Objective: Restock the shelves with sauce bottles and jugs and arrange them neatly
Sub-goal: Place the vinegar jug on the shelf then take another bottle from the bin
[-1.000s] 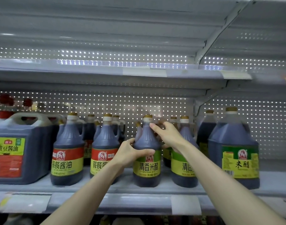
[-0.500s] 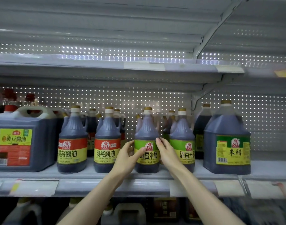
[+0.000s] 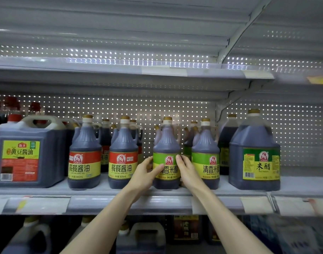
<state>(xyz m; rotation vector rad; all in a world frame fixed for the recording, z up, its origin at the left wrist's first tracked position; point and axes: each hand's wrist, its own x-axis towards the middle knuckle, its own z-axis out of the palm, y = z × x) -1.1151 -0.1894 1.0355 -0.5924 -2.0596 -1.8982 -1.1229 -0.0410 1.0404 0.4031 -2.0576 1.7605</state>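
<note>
On the shelf [image 3: 105, 191], left hand [image 3: 145, 174] and right hand [image 3: 189, 173] both grasp the upright, green-labelled 清香米醋 bottle [image 3: 167, 142]

Rear bottles [image 3: 105, 137] mostly out of sight behind the front row [image 3: 84, 143].

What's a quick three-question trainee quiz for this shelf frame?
1. True or false: the left hand and right hand grip the same green-label bottle.
2. What stands at the far left of the shelf? A) square jug B) cardboard box C) tin can
3. How many red-label bottles stand in the front row?

Key: 1 true; 2 A; 3 two.
</note>
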